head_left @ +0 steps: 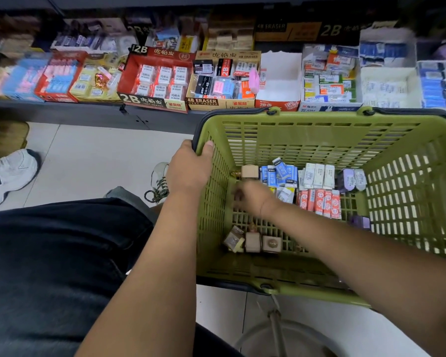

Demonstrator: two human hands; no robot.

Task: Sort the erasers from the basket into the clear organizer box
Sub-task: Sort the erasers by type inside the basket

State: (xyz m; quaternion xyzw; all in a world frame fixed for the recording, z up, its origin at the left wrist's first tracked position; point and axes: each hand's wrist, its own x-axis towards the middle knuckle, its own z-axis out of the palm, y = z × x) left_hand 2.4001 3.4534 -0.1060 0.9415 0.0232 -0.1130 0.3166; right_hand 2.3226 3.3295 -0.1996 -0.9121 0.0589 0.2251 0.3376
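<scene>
My left hand (189, 167) grips the left rim of the olive-green slatted basket (319, 130). My right hand (252, 198) is inside it, blurred, so I cannot tell its grasp. On the basket floor are blue-sleeved erasers (278, 173), white erasers (317, 176), red-and-white erasers (319, 202) and purple erasers (350, 179), all toward the far wall, with tan cubes (262, 242) nearer me.

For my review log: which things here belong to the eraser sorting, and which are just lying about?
Job: green basket, blue erasers, red erasers, left hand gripping the rim, right hand reaching inside.
Lying about: shelf display boxes, white sneaker.
</scene>
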